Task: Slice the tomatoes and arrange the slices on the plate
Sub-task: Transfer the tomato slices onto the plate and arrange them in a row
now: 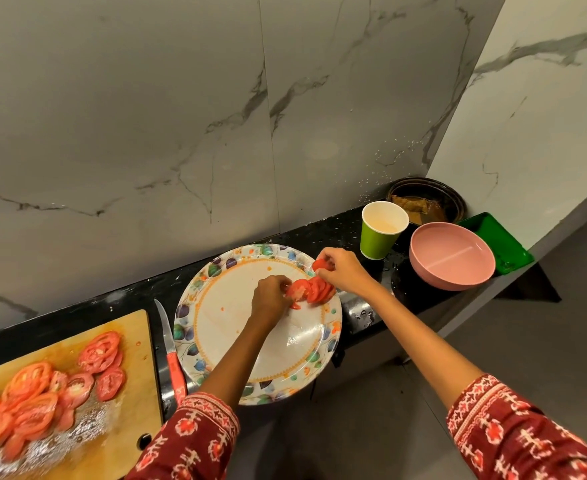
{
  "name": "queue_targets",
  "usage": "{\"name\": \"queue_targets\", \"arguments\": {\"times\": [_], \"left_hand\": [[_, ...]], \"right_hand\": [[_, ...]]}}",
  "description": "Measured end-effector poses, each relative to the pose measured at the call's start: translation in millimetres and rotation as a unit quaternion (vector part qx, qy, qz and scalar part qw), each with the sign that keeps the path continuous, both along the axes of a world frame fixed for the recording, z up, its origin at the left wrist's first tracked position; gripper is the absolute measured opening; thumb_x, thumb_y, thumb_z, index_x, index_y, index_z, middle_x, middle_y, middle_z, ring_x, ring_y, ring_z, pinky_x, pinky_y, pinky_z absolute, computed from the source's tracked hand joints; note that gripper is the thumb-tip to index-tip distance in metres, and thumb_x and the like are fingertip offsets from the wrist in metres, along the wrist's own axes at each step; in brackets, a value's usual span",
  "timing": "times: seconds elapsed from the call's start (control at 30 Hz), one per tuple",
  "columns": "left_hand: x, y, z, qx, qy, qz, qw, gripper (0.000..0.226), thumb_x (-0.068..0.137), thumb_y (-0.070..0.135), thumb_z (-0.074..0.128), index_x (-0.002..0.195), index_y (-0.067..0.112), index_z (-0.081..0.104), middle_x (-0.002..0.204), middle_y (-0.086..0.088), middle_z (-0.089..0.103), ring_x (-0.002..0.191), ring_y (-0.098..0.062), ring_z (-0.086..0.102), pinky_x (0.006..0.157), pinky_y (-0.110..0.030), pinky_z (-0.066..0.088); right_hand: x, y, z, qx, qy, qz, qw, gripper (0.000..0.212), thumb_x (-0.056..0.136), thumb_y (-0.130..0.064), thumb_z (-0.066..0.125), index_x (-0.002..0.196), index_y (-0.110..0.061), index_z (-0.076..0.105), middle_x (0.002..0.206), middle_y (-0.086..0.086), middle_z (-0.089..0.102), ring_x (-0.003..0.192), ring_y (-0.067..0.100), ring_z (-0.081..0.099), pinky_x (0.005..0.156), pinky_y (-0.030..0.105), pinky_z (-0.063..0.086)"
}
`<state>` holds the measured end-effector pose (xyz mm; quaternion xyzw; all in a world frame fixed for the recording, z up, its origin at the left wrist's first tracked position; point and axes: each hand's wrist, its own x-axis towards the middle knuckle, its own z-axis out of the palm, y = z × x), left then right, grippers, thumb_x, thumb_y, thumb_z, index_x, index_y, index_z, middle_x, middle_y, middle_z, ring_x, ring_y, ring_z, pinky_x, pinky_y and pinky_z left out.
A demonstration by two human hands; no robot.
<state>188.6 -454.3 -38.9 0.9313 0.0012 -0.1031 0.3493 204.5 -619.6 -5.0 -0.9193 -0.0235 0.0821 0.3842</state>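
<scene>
- The person is reaching both hands over a round plate (pixel 250 348) with a leaf-patterned rim, which is sitting on a black counter (pixel 77 317).
- The left hand (pixel 271 297) is hovering over the middle of the plate, its fingers curling down onto a tomato slice (pixel 297 291) at the near end of a short row.
- That row of slices (pixel 320 289) is lying overlapped on the plate's right side, leaning one against the next.
- The right hand (pixel 340 270) is pinching another red slice (pixel 320 264) between thumb and fingertips, holding it just above the plate's far right rim.
- More cut tomato slices (pixel 42 393) are lying in a loose heap on a wet wooden cutting board (pixel 132 410) to the left of the plate.
- A knife (pixel 171 355) with a red handle is lying between the board and the plate, its blade pointing away from the person.
- A green paper cup (pixel 380 233) is standing beyond the plate, with a pink bowl (pixel 451 261) just to its right.
- A dark dish (pixel 427 199) and a green tray (pixel 500 240) are sitting behind them, near the marble wall (pixel 181 116).
</scene>
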Motion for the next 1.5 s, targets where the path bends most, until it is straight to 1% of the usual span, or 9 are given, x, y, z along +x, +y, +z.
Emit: {"name": "queue_targets", "arguments": {"times": [0.13, 0.3, 0.57, 0.73, 0.93, 1.17, 1.27, 1.43, 1.5], "left_hand": [[0.0, 0.0, 1.7, -0.011, 0.002, -0.012, 1.0, 0.036, 0.085, 0.013, 0.065, 0.12, 0.004, 0.06, 0.117, -0.013, 0.064, 0.103, -0.023, 0.061, 0.092, -0.028, 0.048], [-1.6, 8.1, 3.1, -0.028, 0.004, 0.0, 1.0, 0.042, 0.083, 0.008, 0.066, 0.125, 0.005, 0.056, 0.121, -0.014, 0.061, 0.106, -0.024, 0.06, 0.094, -0.031, 0.047], [-18.3, 35.3, -3.8, -0.033, -0.032, 0.022, 0.999, 0.036, 0.084, 0.008, 0.065, 0.12, 0.007, 0.06, 0.114, -0.011, 0.065, 0.098, -0.019, 0.061, 0.085, -0.02, 0.045], [-23.3, 30.5, -1.8, -0.026, -0.031, 0.001, 0.999, 0.042, 0.081, 0.018, 0.07, 0.121, 0.01, 0.06, 0.113, -0.007, 0.066, 0.096, -0.018, 0.062, 0.087, -0.027, 0.049], [-26.2, 21.2, -1.8, 0.012, -0.049, -0.024, 0.998, 0.045, 0.078, 0.029, 0.072, 0.119, 0.016, 0.06, 0.113, -0.004, 0.066, 0.097, -0.017, 0.061, 0.081, -0.025, 0.049], [-27.5, 11.9, -2.9, 0.027, -0.065, -0.012, 0.997, 0.043, 0.08, 0.034, 0.071, 0.118, 0.016, 0.061, 0.114, -0.004, 0.065, 0.099, -0.017, 0.06, 0.081, -0.026, 0.049], [-27.7, 9.9, -4.4, 0.025, -0.068, -0.012, 0.997, 0.04, 0.08, 0.032, 0.07, 0.116, 0.015, 0.062, 0.113, -0.005, 0.065, 0.098, -0.018, 0.06, 0.082, -0.026, 0.049], [-28.7, 7.9, -5.5, 0.018, -0.075, -0.008, 0.997, 0.042, 0.08, 0.033, 0.07, 0.116, 0.015, 0.061, 0.115, -0.005, 0.064, 0.099, -0.018, 0.059, 0.083, -0.027, 0.05], [-28.5, 7.9, -5.7, 0.002, -0.067, -0.001, 0.998, 0.049, 0.077, 0.032, 0.073, 0.119, 0.014, 0.058, 0.117, -0.006, 0.062, 0.102, -0.019, 0.058, 0.083, -0.027, 0.048]], "right_hand": [[1.4, 4.2, -0.6, -0.012, 0.001, 0.001, 1.0, 0.018, 0.087, -0.01, 0.062, 0.104, -0.007, 0.064, 0.103, 0.011, 0.065, 0.094, 0.02, 0.061, 0.079, 0.027, 0.048], [5.4, 4.3, 1.8, -0.029, 0.013, 0.027, 0.999, 0.02, 0.088, -0.004, 0.057, 0.103, -0.011, 0.069, 0.095, 0.002, 0.063, 0.068, 0.002, 0.051, 0.065, 0.017, 0.042], [10.6, 31.7, 5.3, -0.11, 0.023, 0.141, 0.984, 0.011, 0.083, -0.013, 0.068, 0.092, -0.015, 0.065, 0.102, 0.005, 0.064, 0.085, 0.011, 0.057, 0.068, 0.017, 0.044], [11.7, 44.9, -2.1, -0.198, 0.01, 0.193, 0.961, 0.011, 0.086, -0.017, 0.064, 0.095, -0.014, 0.069, 0.103, 0.006, 0.066, 0.093, 0.017, 0.061, 0.073, 0.022, 0.045], [10.1, 31.3, 1.2, -0.135, -0.067, 0.13, 0.98, 0.015, 0.087, -0.011, 0.061, 0.099, -0.012, 0.068, 0.1, 0.004, 0.068, 0.091, 0.018, 0.061, 0.078, 0.028, 0.046], [2.9, 6.0, -1.8, -0.099, -0.071, 0.06, 0.991, 0.019, 0.087, -0.006, 0.054, 0.098, -0.012, 0.068, 0.083, -0.001, 0.063, 0.057, 0.002, 0.044, 0.056, 0.021, 0.036], [-1.4, 2.1, -2.8, -0.087, -0.074, 0.033, 0.993, 0.02, 0.088, -0.005, 0.052, 0.098, -0.011, 0.068, 0.082, 0.004, 0.063, 0.061, 0.008, 0.049, 0.06, 0.03, 0.043], [-3.7, 1.0, -7.9, -0.07, -0.056, 0.017, 0.996, 0.02, 0.089, -0.004, 0.051, 0.099, -0.01, 0.067, 0.069, -0.006, 0.055, 0.056, 0.004, 0.045, 0.054, 0.023, 0.038], [-4.2, -1.1, -9.8, -0.053, -0.049, 0.003, 0.997, 0.021, 0.089, -0.002, 0.05, 0.099, -0.011, 0.067, 0.079, 0.001, 0.063, 0.064, 0.009, 0.052, 0.062, 0.029, 0.047]]}}
